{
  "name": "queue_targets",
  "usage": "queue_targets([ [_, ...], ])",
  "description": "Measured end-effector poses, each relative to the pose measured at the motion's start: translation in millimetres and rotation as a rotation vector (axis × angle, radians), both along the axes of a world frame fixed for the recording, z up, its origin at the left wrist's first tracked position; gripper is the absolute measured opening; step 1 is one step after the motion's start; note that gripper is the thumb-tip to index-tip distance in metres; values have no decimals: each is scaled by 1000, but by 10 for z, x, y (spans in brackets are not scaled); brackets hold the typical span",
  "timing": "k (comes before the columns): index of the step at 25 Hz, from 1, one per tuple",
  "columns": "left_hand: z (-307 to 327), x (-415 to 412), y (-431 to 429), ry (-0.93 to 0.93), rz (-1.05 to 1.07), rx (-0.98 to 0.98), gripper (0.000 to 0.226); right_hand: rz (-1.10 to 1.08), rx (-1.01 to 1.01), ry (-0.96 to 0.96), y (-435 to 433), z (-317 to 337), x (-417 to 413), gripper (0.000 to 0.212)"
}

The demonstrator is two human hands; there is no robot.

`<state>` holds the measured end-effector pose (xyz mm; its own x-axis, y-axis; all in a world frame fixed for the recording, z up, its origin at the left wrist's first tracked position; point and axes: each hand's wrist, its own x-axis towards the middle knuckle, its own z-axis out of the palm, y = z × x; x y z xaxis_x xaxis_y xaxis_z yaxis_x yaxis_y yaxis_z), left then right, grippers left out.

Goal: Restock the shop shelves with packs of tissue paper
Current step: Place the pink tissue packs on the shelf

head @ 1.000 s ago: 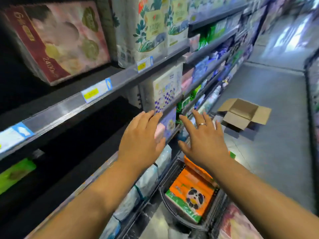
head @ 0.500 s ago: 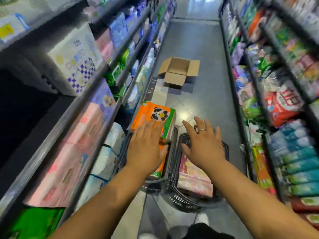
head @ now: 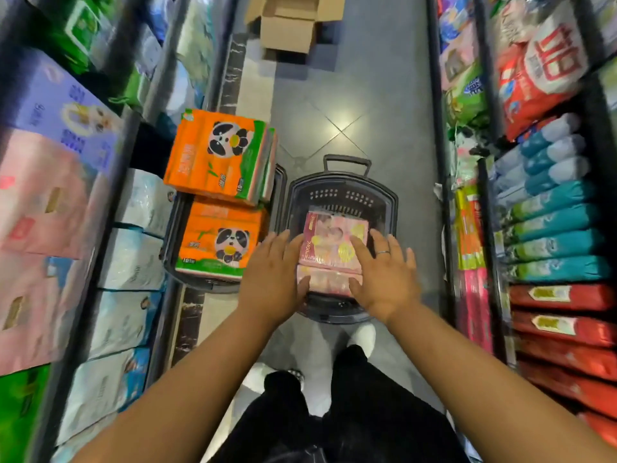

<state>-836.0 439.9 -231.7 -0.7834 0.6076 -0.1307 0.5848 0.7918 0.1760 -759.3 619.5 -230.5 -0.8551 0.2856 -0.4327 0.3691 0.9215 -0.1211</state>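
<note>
The pink tissue pack [head: 329,243] lies in the dark basket [head: 344,182] on the aisle floor, just right of a second basket [head: 207,284] loaded with orange panda packs [head: 217,242]. The left hand [head: 273,272] lies wide and flat against the pink pack's left edge. The right hand [head: 384,272], fingers also spread, rests over its right side.

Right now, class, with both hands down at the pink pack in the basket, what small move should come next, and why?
Probably squeeze the pink pack between both palms and lift it straight up. The left hand and right hand flank it with straight fingers, and it lies in the basket.
</note>
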Motion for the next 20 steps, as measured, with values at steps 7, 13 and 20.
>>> queue_targets([
  [7, -1312, 129, 354, -186, 5, -107, 74, 16, -92, -170, 385, -1332, 76, 78],
  [13, -2942, -101, 342, -334, -57, -221, 77, 45, -86, -286, 303, -2949, 51, 90],
  [20, -4610, -192, 368, -452, -284, -489, 97, -57, -96, -447, 252, -4536, 54, 106],
])
